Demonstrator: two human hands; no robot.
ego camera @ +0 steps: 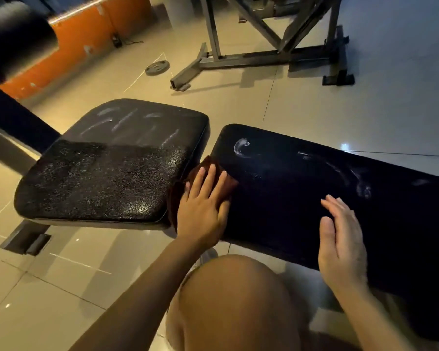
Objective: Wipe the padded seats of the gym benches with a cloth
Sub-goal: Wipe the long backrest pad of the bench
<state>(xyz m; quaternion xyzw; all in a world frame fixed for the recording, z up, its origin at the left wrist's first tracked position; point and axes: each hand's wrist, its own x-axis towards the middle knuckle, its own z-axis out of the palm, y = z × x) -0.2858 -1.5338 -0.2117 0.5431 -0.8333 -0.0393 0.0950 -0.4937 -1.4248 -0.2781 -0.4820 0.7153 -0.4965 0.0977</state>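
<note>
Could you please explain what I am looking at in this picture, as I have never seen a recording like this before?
There is no machine here: a person wears a camera on the head, looking down at their own two hands and knee. The left hand presses a dark reddish cloth flat, fingers straight, at the gap between two black padded surfaces: the seat pad on the left and the long pad on the right. The right hand rests open on the long pad and holds nothing. Whitish smears show on both pads. Behind, a grey metal frame and a weight plate sit on the tiled floor.
</note>
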